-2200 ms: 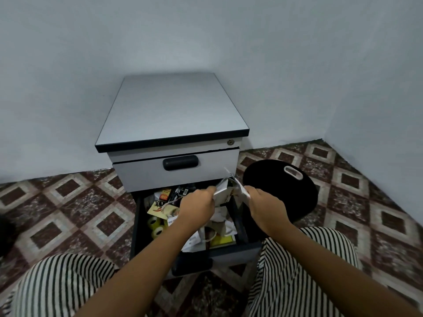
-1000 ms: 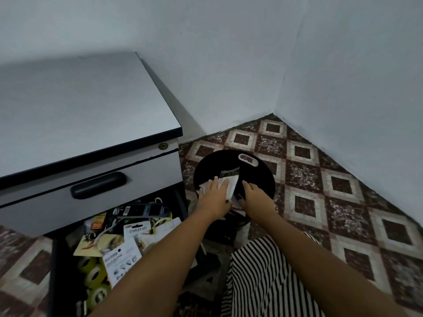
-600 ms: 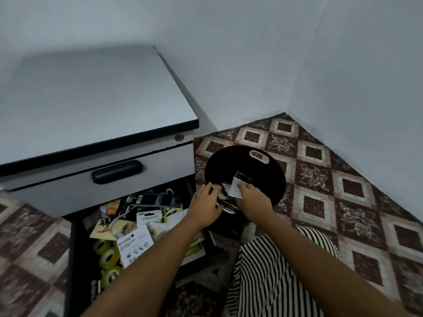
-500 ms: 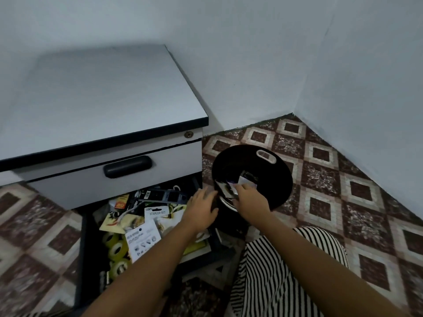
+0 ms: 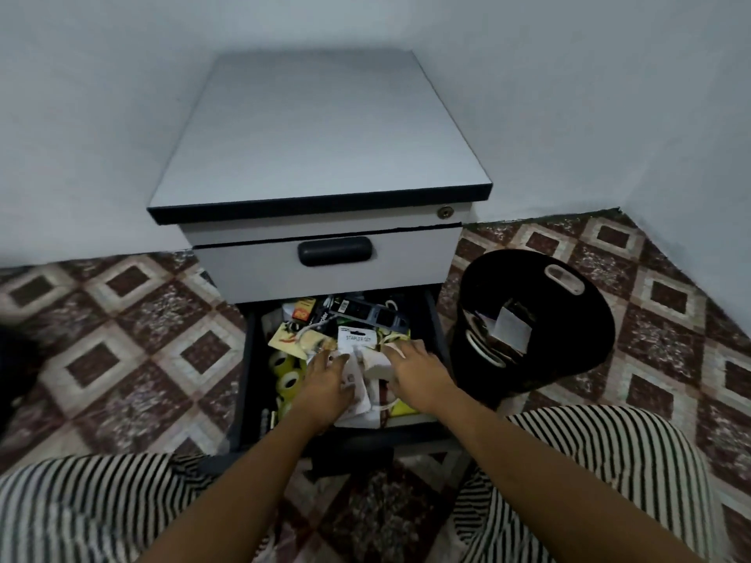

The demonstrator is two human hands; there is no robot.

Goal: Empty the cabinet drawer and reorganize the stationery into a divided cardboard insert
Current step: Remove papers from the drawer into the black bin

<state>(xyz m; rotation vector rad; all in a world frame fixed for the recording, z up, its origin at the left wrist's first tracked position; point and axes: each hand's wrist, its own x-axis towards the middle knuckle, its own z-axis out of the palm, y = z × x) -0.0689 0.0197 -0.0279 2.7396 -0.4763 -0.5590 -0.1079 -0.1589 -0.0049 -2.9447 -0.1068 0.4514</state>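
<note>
The lower drawer [image 5: 248, 359] of the grey cabinet [image 5: 321, 132] stands pulled out and is full of mixed stationery. A white "stapler set" card [image 5: 354, 339] lies in its middle, yellow tape rolls [image 5: 286, 371] at its left, dark packets [image 5: 365, 312] at the back. My left hand [image 5: 327, 386] rests with straight fingers on the white papers [image 5: 361, 396] in the drawer. My right hand [image 5: 414, 369] lies beside it on the same pile, fingers on a crumpled white sheet [image 5: 376, 361]. Whether either hand grips anything is not visible.
A black round bin [image 5: 569, 278] with a white handle slot stands right of the drawer, with scraps of paper [image 5: 510, 327] inside. The upper drawer [image 5: 325, 262] is closed. Patterned floor tiles surround the cabinet. My striped trouser legs flank the drawer's front.
Both hands left the black bin, where they dropped paper scraps, and came back left into the open drawer. The view swung back to face the cabinet.
</note>
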